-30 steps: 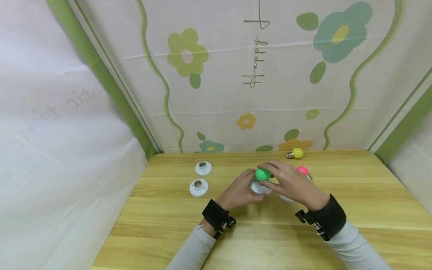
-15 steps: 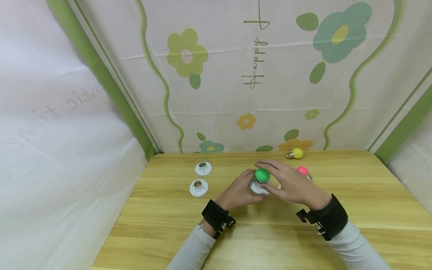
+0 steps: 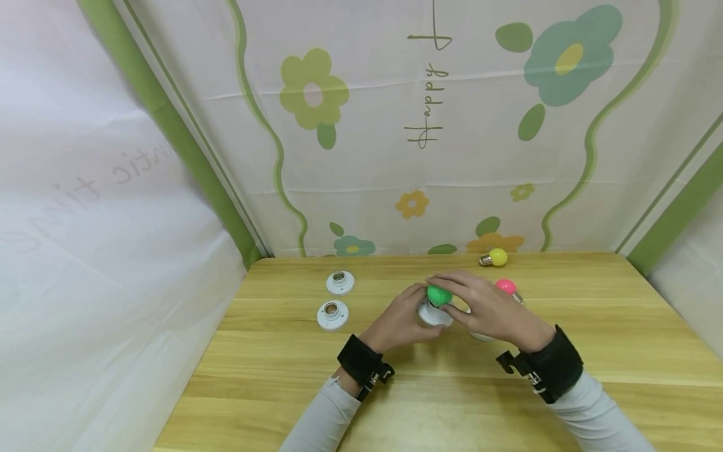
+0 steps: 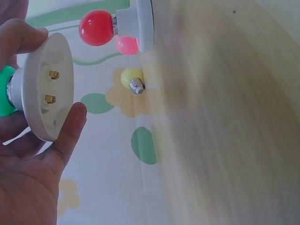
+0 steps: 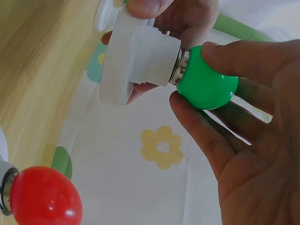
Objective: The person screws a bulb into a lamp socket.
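My left hand grips a round white lamp holder by its rim, raised above the table. In the left wrist view the underside of the lamp holder shows two brass screws. A green bulb stands in its socket, some of its metal thread showing at the mouth. My right hand pinches the green bulb between thumb and fingers. Close by, a red bulb sits in another white lamp holder, mostly hidden behind my right hand in the head view.
Two white lamp holders without bulbs, a rear one and a front one, lie on the left of the wooden table. A yellow bulb lies near the back edge, a pink bulb beyond my right hand. Printed fabric stands behind.
The fingers of my right hand have shifted slightly around the green bulb. My left hand and the lamp holder stay nearly in place.
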Available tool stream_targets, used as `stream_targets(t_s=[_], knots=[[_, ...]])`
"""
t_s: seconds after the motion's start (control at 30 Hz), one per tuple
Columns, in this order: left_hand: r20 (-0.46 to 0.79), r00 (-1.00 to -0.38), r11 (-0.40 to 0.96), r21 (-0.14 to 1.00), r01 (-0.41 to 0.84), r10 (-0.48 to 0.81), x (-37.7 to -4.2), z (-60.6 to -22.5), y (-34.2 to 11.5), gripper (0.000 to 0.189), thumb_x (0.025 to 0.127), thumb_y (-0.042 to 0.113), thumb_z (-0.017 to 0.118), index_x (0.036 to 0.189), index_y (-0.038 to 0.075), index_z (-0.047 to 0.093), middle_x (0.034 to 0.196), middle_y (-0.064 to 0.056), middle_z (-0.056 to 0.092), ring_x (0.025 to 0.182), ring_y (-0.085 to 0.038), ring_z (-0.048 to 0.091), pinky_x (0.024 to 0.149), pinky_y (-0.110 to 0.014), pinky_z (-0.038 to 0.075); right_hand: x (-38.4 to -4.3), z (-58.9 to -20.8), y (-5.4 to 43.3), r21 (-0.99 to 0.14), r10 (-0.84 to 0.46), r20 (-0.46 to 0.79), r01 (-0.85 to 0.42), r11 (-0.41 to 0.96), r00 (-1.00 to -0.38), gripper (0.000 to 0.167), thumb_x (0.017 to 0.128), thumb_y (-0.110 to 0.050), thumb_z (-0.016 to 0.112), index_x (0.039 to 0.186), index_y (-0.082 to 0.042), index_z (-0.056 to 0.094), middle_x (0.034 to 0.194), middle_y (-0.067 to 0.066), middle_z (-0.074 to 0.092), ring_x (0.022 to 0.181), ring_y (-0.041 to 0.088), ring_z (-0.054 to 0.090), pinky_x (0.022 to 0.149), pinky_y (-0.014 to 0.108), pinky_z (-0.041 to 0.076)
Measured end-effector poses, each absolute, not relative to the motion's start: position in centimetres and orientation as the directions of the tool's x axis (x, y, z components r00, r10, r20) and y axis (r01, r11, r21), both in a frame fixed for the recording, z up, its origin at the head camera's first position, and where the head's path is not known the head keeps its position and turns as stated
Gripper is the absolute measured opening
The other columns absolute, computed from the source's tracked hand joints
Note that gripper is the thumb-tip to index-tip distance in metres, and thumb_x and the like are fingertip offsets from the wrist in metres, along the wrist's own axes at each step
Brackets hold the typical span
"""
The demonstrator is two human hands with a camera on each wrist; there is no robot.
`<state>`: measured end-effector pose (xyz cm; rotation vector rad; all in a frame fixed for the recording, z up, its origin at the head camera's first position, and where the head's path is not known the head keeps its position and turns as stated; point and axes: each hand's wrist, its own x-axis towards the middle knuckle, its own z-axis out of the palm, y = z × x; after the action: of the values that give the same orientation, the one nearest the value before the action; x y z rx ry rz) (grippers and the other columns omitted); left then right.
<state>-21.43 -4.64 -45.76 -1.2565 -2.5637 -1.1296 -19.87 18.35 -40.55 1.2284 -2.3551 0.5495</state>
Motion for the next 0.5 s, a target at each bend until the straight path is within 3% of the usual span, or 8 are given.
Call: stream_targets(t_s=[0.5], knots=[[0.366, -0.673, 0.427, 0.558, 0.711, 0.642, -21.42, -45.78, -4.51, 0.072, 0.092, 0.023, 0.084, 0.153, 0.009, 0.048, 0.146, -0.008, 0.059, 0.129, -0.018, 0.062, 0.106, -0.024, 0.054, -19.87, -40.38, 18.08, -0.123, -0.641, 0.556, -0.815, 0.566, -0.529, 0.056, 0.082, -0.017, 0.092, 0.131, -0.004, 0.070, 0.128, 0.010, 0.071, 0.115, 0.028, 0.072, 0.089, 0.041, 0.065]])
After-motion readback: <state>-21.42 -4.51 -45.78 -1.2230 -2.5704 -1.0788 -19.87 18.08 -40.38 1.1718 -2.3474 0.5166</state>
